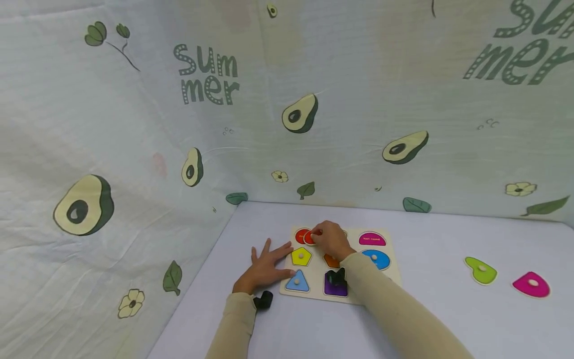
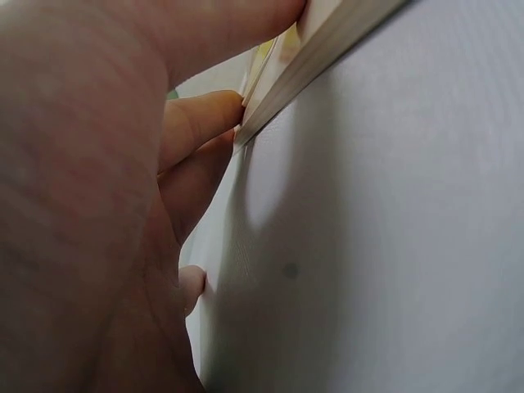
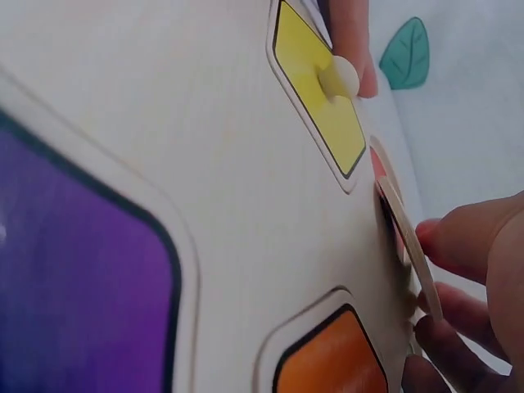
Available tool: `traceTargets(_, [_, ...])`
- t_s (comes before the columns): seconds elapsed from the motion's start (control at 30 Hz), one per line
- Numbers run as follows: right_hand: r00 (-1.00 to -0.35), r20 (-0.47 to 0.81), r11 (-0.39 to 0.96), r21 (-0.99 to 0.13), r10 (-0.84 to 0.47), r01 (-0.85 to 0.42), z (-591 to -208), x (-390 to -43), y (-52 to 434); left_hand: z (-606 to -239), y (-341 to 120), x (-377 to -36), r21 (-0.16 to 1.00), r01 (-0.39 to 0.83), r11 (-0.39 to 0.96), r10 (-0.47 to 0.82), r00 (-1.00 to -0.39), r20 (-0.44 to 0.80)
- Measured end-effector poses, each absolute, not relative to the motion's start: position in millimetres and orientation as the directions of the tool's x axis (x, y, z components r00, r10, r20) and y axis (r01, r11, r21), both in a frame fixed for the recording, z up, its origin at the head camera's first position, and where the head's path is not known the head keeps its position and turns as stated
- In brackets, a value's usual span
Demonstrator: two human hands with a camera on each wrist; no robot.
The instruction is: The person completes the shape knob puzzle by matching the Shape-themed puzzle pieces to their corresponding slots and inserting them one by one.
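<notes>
Nearest the camera, two beige sleeves (image 1: 394, 309) reach out over the pale table (image 1: 448, 319). The left hand (image 1: 264, 267) lies flat, fingers spread and straight, fingertips pressing against the left edge of the wooden puzzle board (image 1: 354, 296); the left wrist view shows those fingers (image 2: 201, 123) butted right up against the board's edge (image 2: 319, 61), gripping nothing.

On the board, the near row has a blue triangle (image 1: 297, 282) and a purple piece (image 1: 335, 288); behind them sit a yellow pentagon (image 1: 301, 256), an orange piece (image 1: 331, 261) partly under the wrist, and a blue circle (image 1: 377, 259).

Further back, the right hand (image 1: 331, 239) has its fingers curled, pinching the red round piece (image 1: 308, 237) at the far left corner. From the right wrist camera the red round piece (image 3: 409, 250) stands tilted on edge, one side dipping into its hollow, fingertips (image 3: 458, 241) on its rim.

To do this well, I'd say: lay it level before pressing, line its rim up with the cut-out, ease it down rather than forcing the raised side, and brace the board so it doesn't slide.

Beyond, a pink half-round (image 1: 372, 239) sits in place. Well off to the right lie a green piece (image 1: 481, 270) and a pink piece (image 1: 531, 284), loose on the table.
</notes>
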State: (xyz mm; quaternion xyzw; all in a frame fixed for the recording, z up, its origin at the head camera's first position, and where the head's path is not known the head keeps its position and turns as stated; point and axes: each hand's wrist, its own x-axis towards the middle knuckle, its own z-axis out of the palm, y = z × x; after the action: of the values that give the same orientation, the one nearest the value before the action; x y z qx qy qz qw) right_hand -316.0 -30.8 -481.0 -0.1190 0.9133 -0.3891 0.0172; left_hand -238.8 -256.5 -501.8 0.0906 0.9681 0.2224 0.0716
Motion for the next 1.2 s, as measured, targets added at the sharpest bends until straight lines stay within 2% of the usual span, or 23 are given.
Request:
traceTargets(0.3, [-0.955,0.137,0.726,-0.623,-0.265,-0.291,-484,-321,-43,-500,-256,-238,0.437,0.133,0.889,0.195,-0.976,-0.101])
traceTargets(0.73, [-0.95,0.169,0.712,-0.631,-0.264,-0.31,-483,-318,-50,-502,-256,-239,0.446,0.132,0.885,0.195,-0.976,-0.097])
traceTargets(1.2, [-0.931,0.153,0.715,-0.603,-0.332,-0.354,-489,-318,-47,-499,-255,-237,0.445,0.144,0.884,0.209,-0.973,-0.1])
